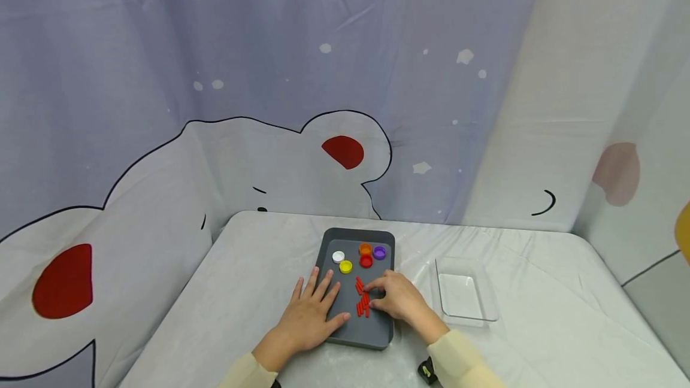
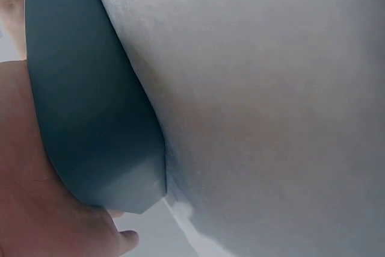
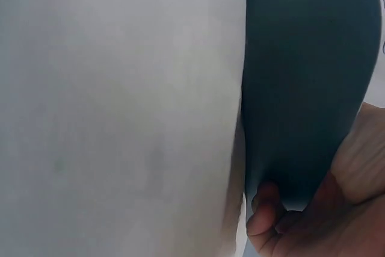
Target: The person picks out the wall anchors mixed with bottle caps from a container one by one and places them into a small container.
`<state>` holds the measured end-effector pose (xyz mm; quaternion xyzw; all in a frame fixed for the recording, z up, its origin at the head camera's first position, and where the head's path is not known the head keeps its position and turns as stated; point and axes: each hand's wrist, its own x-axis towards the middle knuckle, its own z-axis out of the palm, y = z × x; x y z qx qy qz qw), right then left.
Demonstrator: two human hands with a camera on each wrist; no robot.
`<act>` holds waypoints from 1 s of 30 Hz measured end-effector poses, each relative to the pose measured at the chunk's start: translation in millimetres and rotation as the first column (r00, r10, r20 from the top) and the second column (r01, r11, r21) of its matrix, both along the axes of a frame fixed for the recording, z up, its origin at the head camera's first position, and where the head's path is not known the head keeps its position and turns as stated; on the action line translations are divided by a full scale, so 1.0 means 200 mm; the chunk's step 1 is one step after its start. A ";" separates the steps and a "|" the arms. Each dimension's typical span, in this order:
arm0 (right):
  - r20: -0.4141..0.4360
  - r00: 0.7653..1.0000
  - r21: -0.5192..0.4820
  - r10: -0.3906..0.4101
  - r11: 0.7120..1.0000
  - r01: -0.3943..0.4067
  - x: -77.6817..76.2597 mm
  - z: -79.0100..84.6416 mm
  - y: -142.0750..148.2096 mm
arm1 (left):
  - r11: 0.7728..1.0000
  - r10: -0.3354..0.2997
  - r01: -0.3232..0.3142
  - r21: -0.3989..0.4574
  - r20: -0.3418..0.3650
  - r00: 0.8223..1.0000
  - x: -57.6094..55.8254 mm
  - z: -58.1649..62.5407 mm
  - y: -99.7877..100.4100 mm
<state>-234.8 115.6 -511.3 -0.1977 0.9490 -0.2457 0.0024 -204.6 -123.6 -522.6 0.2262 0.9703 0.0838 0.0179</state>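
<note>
Spreading wide across the left side of the grey tray (image 1: 353, 333), the left hand (image 1: 308, 319) lies back upward, its four fingers fanned toward the far end and its thumb stretched inward over the near half. It appears to hold nothing. The thumb tip sits near the lower left of the red sticks (image 1: 363, 305), a little apart from them.

In the tray's far half are five small caps: white (image 1: 338, 257) at left, yellow (image 1: 345, 266) beside it and nearer, orange (image 1: 365, 249) with red (image 1: 366, 261) just below it, then purple (image 1: 380, 252) at right.

The sticks lie nearer than the caps, in a loose bunch around the tray's middle. Their long axes run mostly along the tray's length, a few slanting.

The right hand (image 1: 398, 297) is nearer to the sticks. It comes in from their right side, fingers bent, index finger and thumb reaching left to the edge of the bunch, crosswise to the sticks' length. Whether a stick is pinched there, I cannot tell; the right wrist view shows only curled fingers by the tray.

Farther right, apart from the tray, stands a clear box (image 1: 469, 317).
</note>
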 end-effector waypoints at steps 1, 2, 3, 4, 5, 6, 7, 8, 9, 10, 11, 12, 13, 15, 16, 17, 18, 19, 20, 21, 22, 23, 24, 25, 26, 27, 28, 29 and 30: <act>0.003 1.000 0.004 -0.003 1.000 0.003 0.00 0.00 0.00 | 1.000 -0.001 0.001 0.002 -0.003 1.000 0.00 0.00 0.00; 0.006 1.000 0.009 -0.005 1.000 0.005 0.00 0.00 0.00 | 1.000 -0.002 0.002 0.003 -0.004 1.000 0.00 0.00 0.00; 0.009 1.000 0.012 -0.006 1.000 0.006 0.00 0.00 -0.01 | 1.000 -0.002 0.002 0.005 -0.004 1.000 0.00 -0.01 0.00; 0.012 1.000 0.017 -0.008 1.000 0.008 0.00 0.00 -0.01 | 1.000 -0.002 0.002 0.007 -0.003 1.000 0.01 0.00 0.00; 0.016 1.000 0.019 -0.009 1.000 0.009 0.00 0.01 -0.01 | 1.000 -0.004 0.004 0.010 0.002 1.000 0.01 0.00 0.00; 0.018 1.000 0.023 -0.010 1.000 0.010 0.00 0.01 -0.01 | 1.000 -0.007 0.007 0.014 0.001 1.000 0.01 0.01 0.00; 0.020 1.000 0.026 -0.011 1.000 0.010 0.00 0.01 -0.01 | 1.000 -0.010 0.010 0.021 0.003 1.000 0.02 0.01 0.00; 0.024 1.000 0.028 -0.011 1.000 0.010 0.00 0.01 -0.01 | 1.000 -0.013 0.013 0.027 0.004 1.000 0.02 0.02 0.00; 0.026 1.000 0.031 -0.010 0.999 0.010 0.00 0.01 -0.01 | 0.999 -0.015 0.015 0.031 0.003 1.000 0.02 0.02 0.00; 0.028 1.000 0.034 -0.010 0.999 0.009 -0.01 0.01 -0.01 | 0.999 -0.016 0.016 0.033 0.004 1.000 0.02 0.02 0.00; 0.029 1.000 0.036 -0.010 0.999 0.009 -0.01 0.01 -0.01 | 0.999 -0.019 0.019 0.034 0.003 1.000 0.02 0.03 0.00; 0.031 0.999 0.039 -0.010 0.999 0.009 -0.01 0.01 -0.01 | 0.999 -0.020 0.020 0.035 0.001 1.000 0.02 0.03 0.00; 0.033 0.999 0.040 -0.011 0.999 0.009 -0.01 0.01 -0.01 | 0.999 -0.017 0.017 0.033 0.006 1.000 0.02 0.03 0.00; 0.033 0.999 0.047 -0.013 0.999 0.012 -0.02 0.01 -0.01 | 1.000 -0.013 0.013 0.024 0.008 1.000 0.02 0.03 0.01; 0.032 0.999 0.048 -0.015 0.999 0.014 -0.02 0.01 -0.01 | 1.000 -0.013 0.013 0.024 0.012 1.000 0.02 0.03 0.01; 0.027 1.000 0.046 -0.015 0.999 0.014 -0.02 0.01 -0.01 | 1.000 -0.012 0.012 0.025 0.013 1.000 0.02 0.03 0.01; 0.024 1.000 0.045 -0.016 0.999 0.015 -0.02 0.01 -0.01 | 1.000 -0.012 0.011 0.029 0.015 1.000 0.02 0.04 0.01; 0.017 1.000 0.044 -0.015 0.999 0.014 -0.02 0.01 -0.01 | 1.000 -0.011 0.011 0.030 0.014 1.000 0.02 0.03 0.01; 0.011 1.000 0.043 -0.015 0.999 0.014 -0.02 0.01 -0.01 | 0.999 -0.012 0.012 0.030 0.011 1.000 0.02 0.04 0.01; 0.004 1.000 0.040 -0.014 0.999 0.013 -0.02 0.01 -0.01 | 1.000 -0.013 0.012 0.026 0.011 1.000 0.02 0.04 0.01; 0.002 1.000 0.039 -0.016 0.999 0.016 -0.01 0.01 -0.01 | 1.000 -0.013 0.013 0.027 0.010 1.000 0.02 0.04 0.01; 0.001 1.000 0.041 -0.018 0.999 0.018 -0.01 0.01 -0.01 | 1.000 -0.013 0.012 0.026 0.008 1.000 0.02 0.04 0.01; 0.001 1.000 0.045 -0.022 0.999 0.022 -0.01 0.01 -0.01 | 1.000 -0.014 0.014 0.026 0.008 1.000 0.02 0.04 0.01; 0.001 1.000 0.047 -0.025 0.999 0.025 -0.01 0.01 -0.01 | 1.000 -0.012 0.012 0.018 0.011 1.000 0.02 0.04 0.01; 0.001 1.000 0.051 -0.029 0.998 0.029 -0.01 0.01 -0.02 | 1.000 -0.011 0.010 0.014 0.013 1.000 0.02 0.04 0.01; -0.001 0.999 0.055 -0.032 0.998 0.032 -0.01 0.01 -0.02 | 1.000 -0.009 0.009 0.009 0.015 1.000 0.02 0.04 0.01; 0.001 0.999 0.060 -0.038 0.998 0.038 -0.01 0.01 -0.02 | 1.000 -0.009 0.008 0.010 0.015 1.000 0.02 0.03 0.01; -0.002 0.999 0.062 -0.041 0.997 0.041 -0.01 0.01 -0.02 | 1.000 -0.007 0.007 0.007 0.019 1.000 0.02 0.04 0.01; -0.003 0.999 0.064 -0.045 0.997 0.045 -0.01 0.01 -0.02 | 1.000 -0.006 0.006 0.005 0.019 1.000 0.02 0.04 0.01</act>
